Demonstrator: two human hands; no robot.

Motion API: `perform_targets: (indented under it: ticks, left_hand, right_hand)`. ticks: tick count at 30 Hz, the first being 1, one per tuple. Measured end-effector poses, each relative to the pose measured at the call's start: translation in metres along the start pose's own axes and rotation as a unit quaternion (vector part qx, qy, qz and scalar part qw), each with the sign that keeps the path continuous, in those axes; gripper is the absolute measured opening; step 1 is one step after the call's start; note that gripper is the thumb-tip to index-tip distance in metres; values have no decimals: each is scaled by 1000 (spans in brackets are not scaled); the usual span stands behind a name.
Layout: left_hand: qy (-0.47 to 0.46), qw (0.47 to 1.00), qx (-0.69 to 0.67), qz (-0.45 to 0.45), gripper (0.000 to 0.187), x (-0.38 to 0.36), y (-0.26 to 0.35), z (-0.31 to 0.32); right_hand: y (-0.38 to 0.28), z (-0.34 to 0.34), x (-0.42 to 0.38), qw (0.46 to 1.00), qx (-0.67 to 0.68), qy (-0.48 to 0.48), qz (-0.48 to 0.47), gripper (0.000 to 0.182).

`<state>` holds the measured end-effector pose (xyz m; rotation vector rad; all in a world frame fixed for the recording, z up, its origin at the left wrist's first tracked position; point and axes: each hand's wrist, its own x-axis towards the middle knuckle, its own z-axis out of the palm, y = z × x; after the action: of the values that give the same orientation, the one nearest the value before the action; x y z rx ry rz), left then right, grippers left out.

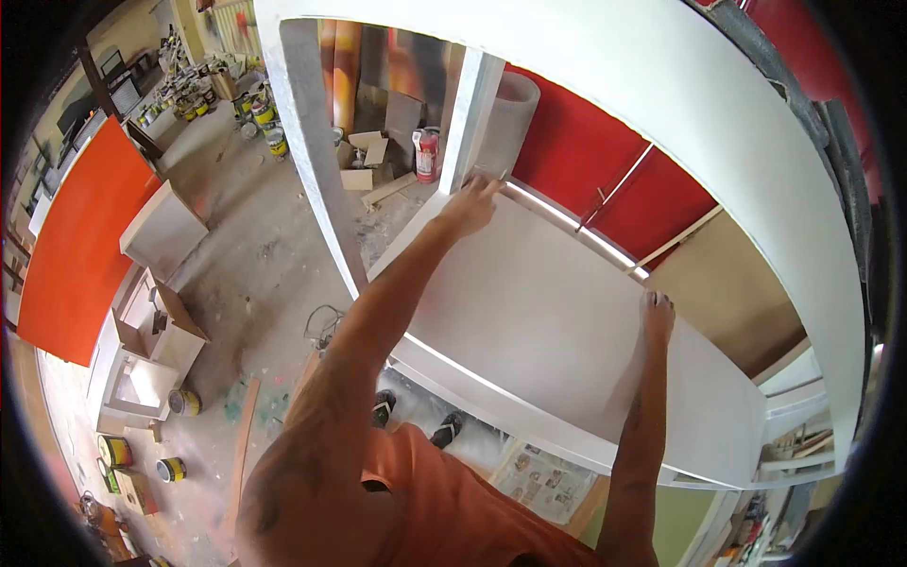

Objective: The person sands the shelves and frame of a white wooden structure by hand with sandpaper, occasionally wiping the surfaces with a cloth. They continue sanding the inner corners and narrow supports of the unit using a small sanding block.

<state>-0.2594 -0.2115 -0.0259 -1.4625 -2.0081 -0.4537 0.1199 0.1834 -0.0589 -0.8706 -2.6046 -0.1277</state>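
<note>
A broad white panel (539,293) lies flat in front of me, inside a white frame (756,161) with a curved outer edge. My left hand (470,205) is at the panel's far left corner, beside a white upright post (472,104). Its fingers are bent and closed; a small pale bit shows at the fingertips, too small to name. Farther right, my right hand (658,317) rests at the panel's back edge, its fingers curled over that edge. The undersides of both hands are hidden.
An orange board (85,255) leans at the left near small white cabinets (151,350). Paint cans (115,451) stand on the dusty floor, where a wooden strip (244,454) and a cable (324,323) lie. Behind the panel are a red surface (586,151) and a thin rod (616,187).
</note>
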Motion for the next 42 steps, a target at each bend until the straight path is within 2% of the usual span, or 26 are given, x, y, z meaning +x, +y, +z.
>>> perform_targets:
  ticks: [1,3,4,5,6,7,9,12,15,17,18,22,23,24,25,27,28,29,30,31,33,35,37,39,40,42]
  left_hand:
    - [-2,1000,-1,-1,33,-11,12,-25]
    - [5,955,-243,-168,36,-20,26,-53]
    - [6,956,-242,-166,36,-16,14,-39]
    - [3,997,-73,-5,41,-7,-3,-24]
    - [3,983,99,156,48,0,-16,-7]
    - [8,983,101,156,48,17,-19,4]
    - [-88,986,-94,-109,46,41,-13,20]
    - [-29,987,-117,-101,46,36,-17,36]
    - [-2,990,-128,-61,46,-2,1,13]
    - [-21,986,-149,-74,47,-37,21,-27]
    - [-28,984,-161,-78,47,-40,20,-35]
    - [-29,966,-245,-72,50,-15,6,-30]
    - [-49,995,-82,9,43,5,0,-17]
    - [-72,990,86,89,37,18,-8,0]
    - [-75,990,86,86,37,23,-11,26]
    - [-7,1000,9,-20,22,28,-24,66]
    - [-9,1000,11,-23,22,23,-22,54]
    - [9,997,65,34,20,17,-16,30]
    - [23,989,116,90,20,7,-6,8]
    - [18,990,111,89,20,-10,5,-15]
    - [-12,995,-97,-5,21,-36,17,-46]
    - [7,989,-143,-39,22,-32,16,-42]
    - [26,978,-193,-78,22,-26,14,-26]
    - [62,988,86,116,20,9,-5,-4]
    - [59,988,85,115,20,15,-11,24]
    - [40,996,-61,-57,19,27,-26,79]
  right_hand:
    - [-7,-6,0,999,10,-17,31,41]
    - [-22,-21,5,997,21,-29,61,40]
    - [-30,-28,6,995,22,-43,87,41]
    - [-37,-36,6,992,21,-57,112,41]
    - [-36,-39,5,992,18,-55,112,41]
    - [-36,-39,8,990,17,-64,124,42]
    - [-37,-32,2,987,20,-77,137,42]
    - [-29,-33,4,990,31,-61,126,44]
    - [-47,-50,0,996,18,-75,50,46]
    - [-53,-55,1,986,43,-67,149,49]
    - [-47,-49,6,986,46,-64,148,49]
    - [-35,-34,6,990,25,-61,123,51]
    - [-33,-34,11,990,14,-70,122,51]
    - [-34,-37,13,991,16,-68,118,51]
    - [-35,-42,7,994,-11,-69,89,44]
    - [-31,-30,2,996,-29,-68,59,38]
    - [-12,-10,4,998,-48,-31,21,31]
    - [-1,3,5,998,-67,6,-16,25]
    - [-4,2,3,998,-65,2,-16,25]
    - [-6,-5,1,990,-121,17,-74,23]
    - [-1,-5,2,975,-177,32,-133,22]
    - [-1,6,7,996,-93,-8,-5,22]
    - [-20,-16,4,998,-44,-28,43,27]
    - [-31,-30,8,995,5,-45,86,32]
    - [-33,-30,4,994,25,-45,97,37]
    - [-37,-36,9,993,44,-37,106,42]
